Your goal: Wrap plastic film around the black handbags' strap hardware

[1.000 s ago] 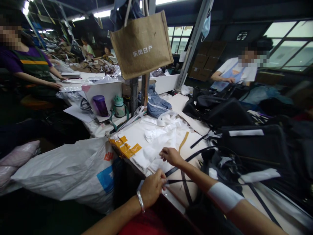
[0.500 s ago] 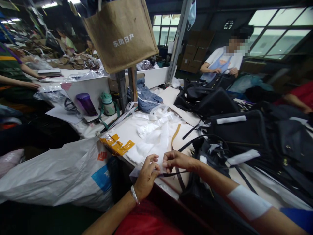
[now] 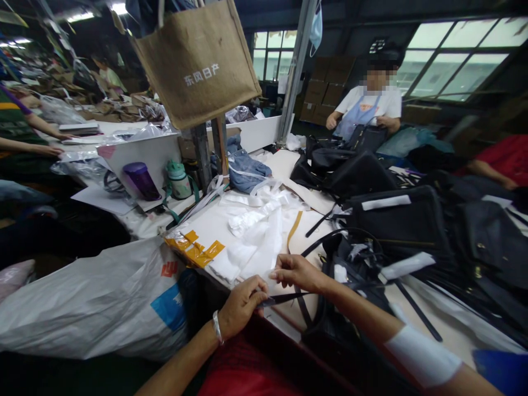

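My left hand (image 3: 241, 308), with a silver bangle on the wrist, pinches the near end of a thin black strap (image 3: 289, 297) at the table's front edge. My right hand (image 3: 296, 272) is closed just above it, fingers touching a sheet of white wrapping (image 3: 258, 247) that lies on the table. I cannot make out whether that hand grips the sheet or the strap. The strap runs right toward a black handbag (image 3: 355, 269) lying close beside my right forearm.
Several black bags (image 3: 396, 220) are heaped on the right. A large white plastic sack (image 3: 94, 300) hangs off the table's left edge beside yellow tape (image 3: 196, 250). A jute bag (image 3: 198, 60) hangs overhead. Bottles (image 3: 142, 180) stand behind. Other people work across (image 3: 367, 104) and left (image 3: 25, 126).
My left hand has dropped from the white sheet to pinch the black strap's end. My right hand has stayed about where it was half a second ago. The view has swung slightly.
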Available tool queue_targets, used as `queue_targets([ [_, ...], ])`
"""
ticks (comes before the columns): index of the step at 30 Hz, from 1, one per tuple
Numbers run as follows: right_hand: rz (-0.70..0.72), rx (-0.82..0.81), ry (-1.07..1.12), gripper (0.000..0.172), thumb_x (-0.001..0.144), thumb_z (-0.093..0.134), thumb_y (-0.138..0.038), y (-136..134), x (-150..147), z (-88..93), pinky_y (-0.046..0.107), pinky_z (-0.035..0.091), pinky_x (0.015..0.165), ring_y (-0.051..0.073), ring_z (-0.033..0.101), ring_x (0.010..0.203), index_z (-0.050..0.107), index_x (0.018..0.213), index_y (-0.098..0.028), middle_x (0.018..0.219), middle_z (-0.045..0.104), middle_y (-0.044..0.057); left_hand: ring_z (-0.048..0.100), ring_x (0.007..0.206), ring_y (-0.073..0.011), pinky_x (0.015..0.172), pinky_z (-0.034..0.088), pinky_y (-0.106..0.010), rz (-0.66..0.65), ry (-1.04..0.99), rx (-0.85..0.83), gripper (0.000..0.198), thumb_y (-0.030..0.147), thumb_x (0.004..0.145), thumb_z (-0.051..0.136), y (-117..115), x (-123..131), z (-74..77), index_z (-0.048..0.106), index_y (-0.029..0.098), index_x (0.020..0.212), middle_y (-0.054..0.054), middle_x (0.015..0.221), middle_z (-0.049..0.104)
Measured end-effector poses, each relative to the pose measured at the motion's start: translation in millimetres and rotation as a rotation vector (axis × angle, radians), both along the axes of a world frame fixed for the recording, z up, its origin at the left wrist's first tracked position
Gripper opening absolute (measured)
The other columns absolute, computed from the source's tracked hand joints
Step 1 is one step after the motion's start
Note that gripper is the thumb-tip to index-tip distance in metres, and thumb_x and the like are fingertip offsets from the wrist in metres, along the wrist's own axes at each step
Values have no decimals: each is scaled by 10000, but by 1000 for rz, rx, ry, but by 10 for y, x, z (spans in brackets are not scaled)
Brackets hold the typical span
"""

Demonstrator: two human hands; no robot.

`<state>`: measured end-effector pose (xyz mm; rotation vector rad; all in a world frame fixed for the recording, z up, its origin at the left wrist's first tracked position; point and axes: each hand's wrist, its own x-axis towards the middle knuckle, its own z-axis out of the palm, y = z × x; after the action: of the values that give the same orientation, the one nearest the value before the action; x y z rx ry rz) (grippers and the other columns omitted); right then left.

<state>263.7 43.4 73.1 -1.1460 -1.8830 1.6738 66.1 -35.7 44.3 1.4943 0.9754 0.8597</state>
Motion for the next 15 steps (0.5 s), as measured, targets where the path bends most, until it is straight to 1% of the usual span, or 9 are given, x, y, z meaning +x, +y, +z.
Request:
queue_targets([
  [2,19,15,-35,361,710,685,-487,-28,-49,-8,180,354,421,85,524,474,524,717,-164,590,598,-23,550,515,-78,571,432,-233,-12,1,-24,158,313,892,459,-31,-61,32,512,172,843,34,747,519],
  [4,22,4,-36,362,711,680,-491,-44,-118,-30,183,371,419,92,535,474,510,717,-171,600,604,-19,582,548,-89,539,436,-220,-6,-45,-63,164,327,887,467,-60,-86,43,503,172,845,26,775,527],
  [8,10,-42,-44,360,712,675,-486,-31,-242,-80,186,387,413,96,531,461,487,692,-180,564,585,-25,624,634,-105,469,435,-191,94,-125,-100,193,357,880,468,-89,-32,10,490,169,840,-26,976,541],
  [11,14,-110,-60,361,702,684,-478,-6,-275,-102,189,386,408,90,512,441,487,674,-177,556,592,-22,605,591,-74,451,443,-188,161,-116,-92,200,364,880,465,-88,17,-11,495,168,851,-43,1085,519],
  [13,19,-195,-40,378,678,707,-480,7,-273,-118,189,385,412,87,505,434,487,662,-172,537,587,-25,586,550,-59,437,437,-183,169,-98,-100,199,369,878,468,-81,31,-10,498,172,866,-35,1063,531],
  [15,26,-301,13,405,652,729,-490,15,-265,-136,184,380,423,82,505,439,486,658,-167,533,587,-25,565,519,-52,419,414,-171,174,-80,-109,199,371,875,472,-67,33,-9,500,174,868,-17,976,557],
])
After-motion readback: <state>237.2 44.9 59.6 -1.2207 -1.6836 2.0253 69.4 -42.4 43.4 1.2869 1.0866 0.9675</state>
